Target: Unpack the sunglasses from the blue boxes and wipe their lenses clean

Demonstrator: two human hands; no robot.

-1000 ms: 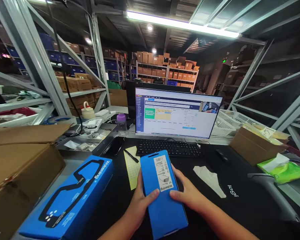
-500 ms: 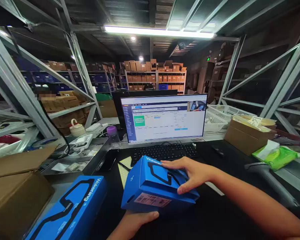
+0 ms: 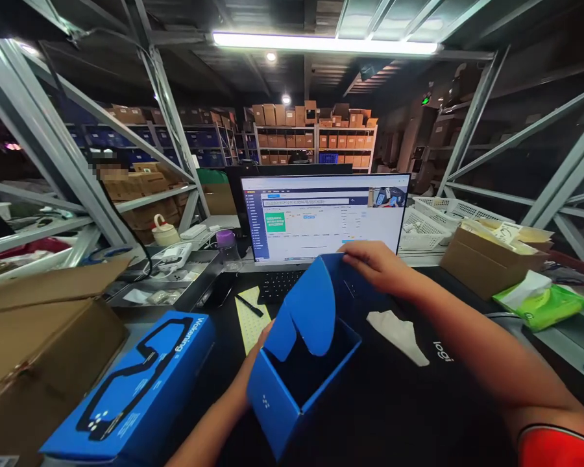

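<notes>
In blue, head view: one open box [image 3: 273,399] above the black mat [image 3: 399,408]; one closed box [image 3: 139,389] at left.
Right hand [image 3: 377,263]: fingers bent together, pinching one raised lid [image 3: 316,305] by its upper edge.
Left hand [image 3: 264,335]: behind the open box; fingers hidden, I cannot tell how spread.
In yellow: one sheet [image 3: 246,329], one pen [image 3: 250,305] lying on it.

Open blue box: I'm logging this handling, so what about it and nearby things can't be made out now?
All in the head view:
Open blue box: inside too dark to tell contents, partly covered by a curved flap.
Left hand: mostly hidden behind the box.
Keyboard: right part hidden by the box and right hand.
Monitor: small text too small to read.
</notes>
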